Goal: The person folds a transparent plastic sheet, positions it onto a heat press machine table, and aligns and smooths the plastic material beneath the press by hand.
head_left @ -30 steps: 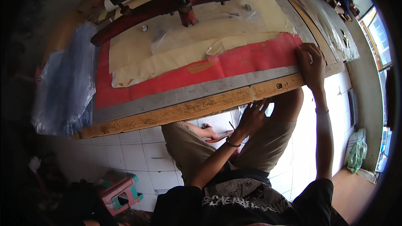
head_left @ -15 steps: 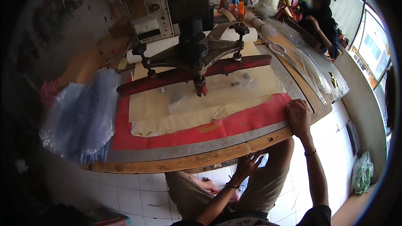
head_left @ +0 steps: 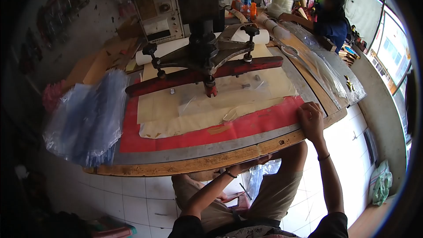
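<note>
My right hand (head_left: 311, 120) rests at the right front edge of the work table, its fingers curled at the corner of a red sheet (head_left: 260, 119). Under the table's wooden front edge (head_left: 185, 166) is my left hand (head_left: 255, 163), with its fingers mostly hidden. Beige sheets (head_left: 167, 123) lie over the red one, with clear plastic film (head_left: 211, 101) on top. Above them hangs a long red bar (head_left: 176, 81) on a dark press frame (head_left: 207, 57). Crumpled clear plastic (head_left: 262, 178) shows beneath the table beside my left hand.
Clear plastic bags (head_left: 88, 117) are piled at the table's left edge. A control box (head_left: 159, 15) stands behind the press. Clear strips (head_left: 326, 75) lie at the right. Another person (head_left: 332, 22) is at the back right. A green bag (head_left: 381, 183) sits on the floor.
The view has tilted up from the lap to the press. My left hand has moved left and further under the table edge. The other person has turned and stretched an arm leftward.
</note>
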Demonstrator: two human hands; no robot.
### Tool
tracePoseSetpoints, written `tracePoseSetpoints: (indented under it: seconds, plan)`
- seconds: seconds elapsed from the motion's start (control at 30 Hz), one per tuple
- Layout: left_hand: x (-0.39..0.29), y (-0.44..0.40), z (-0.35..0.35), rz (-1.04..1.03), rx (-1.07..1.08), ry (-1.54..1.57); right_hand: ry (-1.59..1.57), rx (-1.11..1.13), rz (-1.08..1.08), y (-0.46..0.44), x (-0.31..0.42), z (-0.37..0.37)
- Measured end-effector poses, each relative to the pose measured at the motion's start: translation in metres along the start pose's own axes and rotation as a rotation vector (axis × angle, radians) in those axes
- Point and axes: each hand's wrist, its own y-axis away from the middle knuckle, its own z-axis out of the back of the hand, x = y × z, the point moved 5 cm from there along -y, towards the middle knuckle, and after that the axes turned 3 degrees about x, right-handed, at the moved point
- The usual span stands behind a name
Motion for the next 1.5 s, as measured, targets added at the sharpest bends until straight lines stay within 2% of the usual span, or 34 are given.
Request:
tracePoseSetpoints:
  seconds: [0.1,0.23,0.37,0.47,0.5,0.57,0.67,0.77,0.83,0.97,1.03,1.07,1.13,1.17,1.23,1.33,1.37,1.43,1.5]
  plan:
    - [0.001,0.003,0.003,-0.151,-0.064,-0.289,0.025,-0.011,0.054,0.000,0.004,0.003]
    - [0.003,0.001,0.004,-0.251,-0.115,-0.490,0.020,-0.024,0.048,-0.001,-0.001,0.001]
    - [0.009,-0.004,0.011,-0.302,-0.122,-0.564,0.026,0.007,-0.002,-0.002,0.000,0.001]
    - [-0.004,0.019,-0.024,-0.221,-0.179,-0.683,0.022,0.001,0.023,-0.002,0.001,0.000]
    - [-0.018,0.029,-0.045,-0.215,-0.187,-0.671,0.021,-0.007,0.037,-0.001,0.000,0.001]
    - [-0.017,0.023,-0.037,-0.248,-0.200,-0.574,0.015,-0.010,0.034,-0.001,-0.001,0.001]
    - [0.004,-0.005,0.016,-0.357,-0.210,-0.319,0.019,-0.004,0.012,-0.001,-0.002,0.000]
    - [0.000,0.008,-0.015,-0.289,-0.278,-0.070,0.023,-0.009,0.031,-0.001,-0.004,-0.001]
    - [-0.004,0.014,-0.028,-0.233,-0.235,0.030,0.028,-0.012,0.039,0.000,-0.003,0.000]
    - [-0.001,0.014,-0.015,-0.199,0.079,0.085,0.030,-0.002,0.027,-0.001,0.001,0.000]
    - [0.003,0.011,-0.002,-0.183,0.067,0.085,0.024,-0.001,0.024,-0.002,0.001,0.000]
    - [0.007,0.007,0.008,-0.178,-0.025,0.075,0.019,-0.001,0.024,-0.001,-0.001,-0.001]
    - [0.010,0.003,0.017,-0.229,-0.118,-0.180,0.011,-0.004,0.026,0.000,-0.003,0.000]
    - [0.012,0.004,0.017,-0.280,-0.117,-0.427,0.006,-0.005,0.030,0.000,-0.004,0.000]
    - [0.008,0.009,0.005,-0.316,-0.065,-0.646,0.013,-0.004,0.024,0.000,-0.003,0.000]
    - [-0.033,0.029,-0.073,-0.264,0.089,-0.564,0.035,0.003,0.008,-0.002,0.001,0.000]
    - [-0.035,0.026,-0.078,-0.248,0.137,-0.534,0.037,0.002,0.003,-0.001,0.000,-0.001]
    - [-0.037,0.029,-0.085,-0.286,0.074,-0.676,0.035,-0.001,0.007,-0.001,-0.002,0.000]
    - [-0.009,0.016,-0.043,-0.351,-0.080,-0.935,0.025,-0.005,0.020,-0.001,-0.002,0.000]
